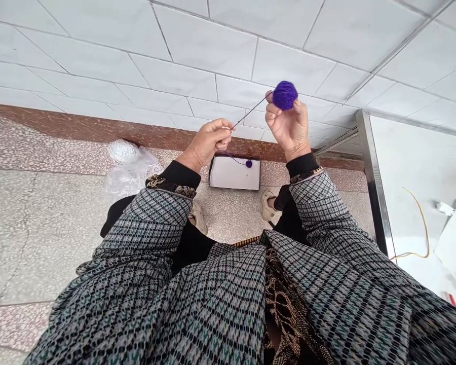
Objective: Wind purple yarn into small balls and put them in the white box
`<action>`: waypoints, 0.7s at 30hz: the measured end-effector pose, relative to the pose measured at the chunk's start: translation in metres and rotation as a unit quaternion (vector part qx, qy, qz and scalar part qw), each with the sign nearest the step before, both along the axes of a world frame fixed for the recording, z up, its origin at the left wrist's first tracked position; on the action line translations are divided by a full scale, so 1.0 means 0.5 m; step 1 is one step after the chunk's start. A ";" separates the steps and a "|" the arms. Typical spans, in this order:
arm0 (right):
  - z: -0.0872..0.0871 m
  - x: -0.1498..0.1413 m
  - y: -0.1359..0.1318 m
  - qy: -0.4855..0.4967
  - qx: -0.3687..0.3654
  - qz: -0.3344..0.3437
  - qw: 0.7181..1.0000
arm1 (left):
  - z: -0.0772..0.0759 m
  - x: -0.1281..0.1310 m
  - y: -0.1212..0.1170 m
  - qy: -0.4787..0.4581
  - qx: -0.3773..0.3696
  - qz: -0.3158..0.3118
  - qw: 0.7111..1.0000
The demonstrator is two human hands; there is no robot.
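My right hand (288, 125) holds up a ball of purple yarn (285, 95) between its fingertips, in front of the tiled wall. From the ball a purple strand (253, 108) slants down to my left hand (210, 142), whose thumb and fingers pinch it. Below that hand the strand runs on to a smaller purple yarn ball (249, 163). This small ball lies in a shallow white box with dark edges (228, 173) on the floor, between my shoes.
White yarn (122, 151) and a clear plastic bag (131, 175) lie on the floor at left. A white table (406, 167) with a metal leg stands at right, bearing a yellow cord (425, 230). The tiled wall (213, 45) rises close ahead.
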State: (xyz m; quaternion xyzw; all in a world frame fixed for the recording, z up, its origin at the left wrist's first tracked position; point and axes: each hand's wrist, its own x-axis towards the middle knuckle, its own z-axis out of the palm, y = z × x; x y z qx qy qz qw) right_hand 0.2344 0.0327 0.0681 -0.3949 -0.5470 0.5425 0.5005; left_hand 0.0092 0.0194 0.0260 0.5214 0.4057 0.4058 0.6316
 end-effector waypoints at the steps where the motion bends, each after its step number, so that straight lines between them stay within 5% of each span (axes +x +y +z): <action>1: -0.002 0.007 0.005 0.015 0.008 -0.008 1.000 | -0.004 0.001 0.002 -0.008 0.002 0.015 1.000; 7: -0.023 0.009 0.024 0.100 -0.007 -0.114 0.988 | -0.021 -0.002 0.006 0.057 0.020 0.008 0.998; 10: -0.040 -0.014 0.027 0.080 -0.058 -0.129 0.987 | -0.009 0.001 -0.008 0.133 0.067 -0.139 0.979; 13: -0.066 -0.032 0.020 -0.065 -0.078 -0.122 0.987 | 0.009 0.001 -0.020 0.156 0.096 -0.270 0.945; 15: -0.081 -0.035 0.009 -0.207 -0.076 -0.020 0.975 | 0.015 -0.006 -0.019 0.163 0.113 -0.254 0.947; 17: -0.086 -0.028 -0.005 -0.269 -0.100 0.178 0.941 | 0.014 -0.018 -0.010 0.172 0.126 -0.175 0.961; 19: -0.080 -0.016 -0.014 -0.201 -0.128 0.333 0.912 | 0.007 -0.032 0.003 0.184 0.132 -0.089 0.970; 21: -0.067 -0.004 -0.013 -0.067 -0.118 0.339 0.931 | -0.001 -0.040 0.013 0.192 0.122 -0.035 0.973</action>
